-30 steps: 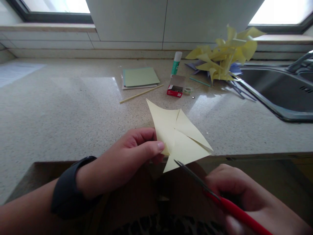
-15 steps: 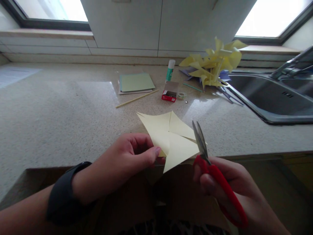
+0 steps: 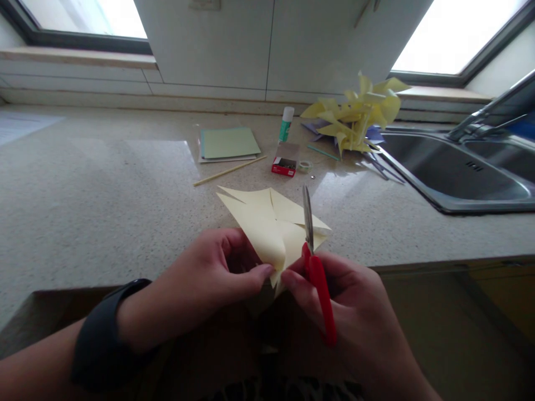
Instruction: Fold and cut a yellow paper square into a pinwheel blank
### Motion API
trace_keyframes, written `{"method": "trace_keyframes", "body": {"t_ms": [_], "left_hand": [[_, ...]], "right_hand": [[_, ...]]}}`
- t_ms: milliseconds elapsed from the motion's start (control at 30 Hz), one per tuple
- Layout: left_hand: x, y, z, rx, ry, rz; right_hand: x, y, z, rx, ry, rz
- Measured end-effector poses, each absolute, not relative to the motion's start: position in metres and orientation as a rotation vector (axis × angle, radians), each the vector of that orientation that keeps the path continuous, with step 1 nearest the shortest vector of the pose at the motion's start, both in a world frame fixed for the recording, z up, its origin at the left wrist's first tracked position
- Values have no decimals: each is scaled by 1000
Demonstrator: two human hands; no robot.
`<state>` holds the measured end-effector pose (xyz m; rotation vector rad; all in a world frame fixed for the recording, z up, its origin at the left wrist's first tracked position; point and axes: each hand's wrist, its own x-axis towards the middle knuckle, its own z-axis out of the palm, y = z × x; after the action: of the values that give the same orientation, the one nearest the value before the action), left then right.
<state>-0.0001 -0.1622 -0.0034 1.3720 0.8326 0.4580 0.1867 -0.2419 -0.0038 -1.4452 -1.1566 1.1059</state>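
Note:
A cream sheet of paper point(image 3: 261, 220), slit inward from its corners and with a small dot at its centre, is held at the counter's front edge. My left hand point(image 3: 228, 267) pinches its near left part between thumb and fingers. Red-handled scissors point(image 3: 320, 295) rest in my right hand point(image 3: 346, 301), blades pointing up and seemingly closed. The thumb and a finger of that same hand also pinch the paper's near corner, close to my left thumb. Part of the paper is hidden behind the scissors and fingers.
Beyond the paper lie a wooden stick point(image 3: 229, 171), a stack of coloured paper point(image 3: 229, 143), a glue stick point(image 3: 286, 124), a small red box point(image 3: 284, 166) and a tape roll point(image 3: 305, 166). Yellow paper pinwheels point(image 3: 355, 114) lie beside the sink point(image 3: 451, 167) at right.
My right hand has moved left with the scissors and now pinches the paper's near corner. The paper has shifted slightly left, and its slits gape more. The view has turned a little.

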Motion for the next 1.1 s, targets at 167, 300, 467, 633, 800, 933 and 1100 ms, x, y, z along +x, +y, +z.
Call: {"method": "trace_keyframes", "body": {"t_ms": [167,300,467,633,800,933,1100], "left_hand": [[0,-163,-3,1375,821,461],[1,-163,-3,1371,795,478],[1,-160,-3,1359,790,487],[1,-160,-1,1300,739,481],[3,-161,1,1232,732,497],[1,-160,4,1176,716,526],[-1,-158,5,1212,806,528]], "right_hand": [[185,-239,-6,-1375,-1133,1215],[185,-237,-7,-1301,-1086,1301],[186,-236,-7,-1262,-1063,1353],[185,-234,-5,-1246,-1076,1341],[196,-239,-5,-1395,-1018,1195],[216,-248,-9,-1604,-927,865],[238,-263,-13,-1760,-842,662]]}}
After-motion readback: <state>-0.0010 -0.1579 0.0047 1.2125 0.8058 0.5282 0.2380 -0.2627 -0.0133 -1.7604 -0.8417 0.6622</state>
